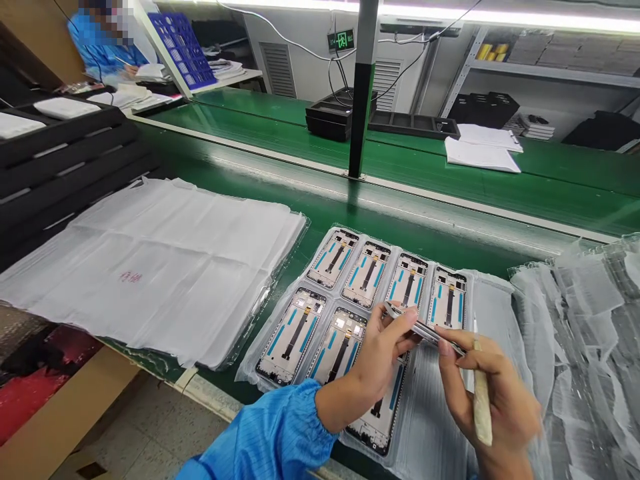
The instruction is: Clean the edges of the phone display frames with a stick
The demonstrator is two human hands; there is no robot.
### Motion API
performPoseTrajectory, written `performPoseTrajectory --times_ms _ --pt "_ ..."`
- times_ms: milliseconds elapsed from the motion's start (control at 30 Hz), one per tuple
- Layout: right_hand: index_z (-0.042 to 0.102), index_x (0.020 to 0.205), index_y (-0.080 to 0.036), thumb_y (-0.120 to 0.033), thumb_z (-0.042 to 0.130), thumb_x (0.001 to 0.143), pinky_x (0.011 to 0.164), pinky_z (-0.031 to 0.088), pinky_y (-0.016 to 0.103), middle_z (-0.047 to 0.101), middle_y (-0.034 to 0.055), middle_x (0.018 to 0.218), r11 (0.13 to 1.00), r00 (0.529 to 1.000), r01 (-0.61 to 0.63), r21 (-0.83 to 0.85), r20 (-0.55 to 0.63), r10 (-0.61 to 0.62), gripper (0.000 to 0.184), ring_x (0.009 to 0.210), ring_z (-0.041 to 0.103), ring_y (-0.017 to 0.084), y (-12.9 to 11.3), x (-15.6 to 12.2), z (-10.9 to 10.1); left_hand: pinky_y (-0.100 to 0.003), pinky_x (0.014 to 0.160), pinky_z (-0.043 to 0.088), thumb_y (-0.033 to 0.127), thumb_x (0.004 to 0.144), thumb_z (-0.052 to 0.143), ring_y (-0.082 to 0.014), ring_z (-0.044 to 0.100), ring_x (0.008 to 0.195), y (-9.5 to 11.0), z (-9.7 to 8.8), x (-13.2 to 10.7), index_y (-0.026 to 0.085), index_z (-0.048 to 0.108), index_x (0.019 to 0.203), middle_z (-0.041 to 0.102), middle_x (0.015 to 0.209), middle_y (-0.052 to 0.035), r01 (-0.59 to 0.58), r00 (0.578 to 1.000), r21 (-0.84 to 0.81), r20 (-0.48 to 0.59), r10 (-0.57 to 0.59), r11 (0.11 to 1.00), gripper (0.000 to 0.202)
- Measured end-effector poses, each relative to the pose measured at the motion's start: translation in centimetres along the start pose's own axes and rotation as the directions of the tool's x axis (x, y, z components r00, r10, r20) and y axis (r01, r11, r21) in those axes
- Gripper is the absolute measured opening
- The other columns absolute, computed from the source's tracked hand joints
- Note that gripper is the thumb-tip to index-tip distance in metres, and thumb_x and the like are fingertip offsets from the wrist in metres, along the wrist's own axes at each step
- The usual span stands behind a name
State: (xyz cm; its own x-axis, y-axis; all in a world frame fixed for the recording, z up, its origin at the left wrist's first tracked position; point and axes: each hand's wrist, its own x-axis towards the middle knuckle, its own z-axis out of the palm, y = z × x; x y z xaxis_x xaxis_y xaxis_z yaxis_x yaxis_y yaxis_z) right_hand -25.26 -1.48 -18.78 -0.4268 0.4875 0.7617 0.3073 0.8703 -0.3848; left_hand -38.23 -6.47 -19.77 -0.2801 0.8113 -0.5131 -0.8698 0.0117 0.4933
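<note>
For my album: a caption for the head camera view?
The left hand and right hand hold a metal strip above a plastic tray of phone screens.

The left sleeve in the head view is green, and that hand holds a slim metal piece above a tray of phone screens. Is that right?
Not quite: the left sleeve is blue, not green, as the head view shows. The left hand does hold a slim metal piece above a tray of phone screens.
</note>
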Motion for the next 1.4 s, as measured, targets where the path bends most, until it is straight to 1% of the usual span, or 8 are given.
performPoseTrajectory --times_ms 333,633,767,867,1000,1067,1200,1400 --pt "0.055 0.091 -0.021 -0.013 0.07 0.098 0.078 0.06 0.018 0.078 0.0024 0.095 0.996 0.995 -0.058 0.062 0.086 0.053 0.019 0.085 0.074 0.01 -0.3 0.0 0.1 -0.038 0.095 0.057 0.054 0.045 0.107 -0.0193 0.069 0.101 0.0 -0.1 0.1 0.018 0.059 0.11 0.074 0.122 -0.0117 -0.015 1.0 0.002 -0.021 0.015 1.0 0.088" --pt "0.056 0.09 -0.022 -0.017 0.071 0.097 0.075 0.063 0.017 0.08 0.004 0.095 0.928 0.961 -0.272 0.255 0.126 0.247 0.018 0.085 0.079 0.013 -0.7 0.2 0.0 -0.037 0.092 0.057 0.049 0.054 0.105 -0.0223 0.069 0.106 0.3 0.0 -0.1 0.02 0.063 0.113 0.072 0.125 -0.0099 -0.07 0.997 0.019 0.024 0.069 0.997 0.078" --pt "0.054 0.092 -0.023 -0.027 0.073 0.097 0.075 0.066 0.023 0.082 0.0098 0.106 0.909 0.933 -0.359 0.213 0.106 0.344 0.02 0.092 0.081 0.022 0.4 0.5 -1.1 -0.045 0.096 0.06 0.056 0.055 0.103 -0.0291 0.072 0.111 0.8 0.0 0.2 0.02 0.065 0.118 0.072 0.128 -0.0122 -0.074 0.997 -0.012 0.036 0.074 0.997 0.082" --pt "0.054 0.094 -0.023 -0.048 0.076 0.095 0.066 0.065 0.023 0.079 0.0135 0.121 0.901 0.893 -0.417 0.121 0.242 0.38 0.033 0.099 0.08 0.026 2.3 0.2 -1.9 -0.05 0.099 0.061 0.07 0.053 0.1 -0.0328 0.072 0.112 1.3 0.0 0.7 0.017 0.067 0.112 0.074 0.124 -0.0143 -0.054 0.998 -0.058 0.038 0.056 0.997 0.086" --pt "0.053 0.091 -0.023 -0.064 0.075 0.09 0.073 0.065 0.025 0.077 0.0127 0.123 0.859 0.804 -0.498 0.12 0.435 0.405 0.046 0.109 0.078 0.027 3.5 -0.2 -1.8 -0.051 0.103 0.061 0.075 0.047 0.099 -0.0348 0.071 0.116 1.8 -0.1 1.3 0.016 0.07 0.106 0.076 0.119 -0.0153 -0.011 1.0 -0.104 0.026 0.014 0.994 0.089" --pt "0.052 0.089 -0.024 -0.062 0.077 0.09 0.074 0.064 0.023 0.079 0.0108 0.119 0.871 0.817 -0.472 0.138 0.439 0.374 0.046 0.105 0.079 0.024 3.3 -0.1 -1.5 -0.05 0.106 0.06 0.073 0.049 0.1 -0.0351 0.07 0.118 1.9 -0.1 1.5 0.016 0.072 0.104 0.077 0.114 -0.0141 0.0 1.0 -0.12 0.021 0.002 0.993 0.084" --pt "0.05 0.094 -0.025 -0.06 0.071 0.097 0.059 0.06 0.018 0.081 0.0091 0.115 0.956 0.917 -0.275 0.098 0.327 0.23 0.041 0.088 0.081 0.02 2.6 0.1 -0.9 -0.05 0.112 0.055 0.075 0.065 0.091 -0.0358 0.067 0.127 2.3 -0.2 1.6 0.018 0.074 0.116 0.078 0.119 -0.014 0.004 0.989 -0.145 0.145 0.017 0.989 0.079" --pt "0.056 0.094 -0.023 -0.06 0.052 0.106 0.07 0.065 0.036 0.077 0.0174 0.123 0.981 0.989 0.107 -0.16 0.122 -0.088 0.039 0.108 0.076 0.028 3.4 -0.3 0.1 -0.058 0.114 0.049 0.095 0.071 0.068 -0.0401 0.066 0.13 2.7 -0.8 1.3 0.02 0.068 0.138 0.071 0.141 -0.0184 0.142 0.937 -0.079 0.332 -0.108 0.987 0.1"
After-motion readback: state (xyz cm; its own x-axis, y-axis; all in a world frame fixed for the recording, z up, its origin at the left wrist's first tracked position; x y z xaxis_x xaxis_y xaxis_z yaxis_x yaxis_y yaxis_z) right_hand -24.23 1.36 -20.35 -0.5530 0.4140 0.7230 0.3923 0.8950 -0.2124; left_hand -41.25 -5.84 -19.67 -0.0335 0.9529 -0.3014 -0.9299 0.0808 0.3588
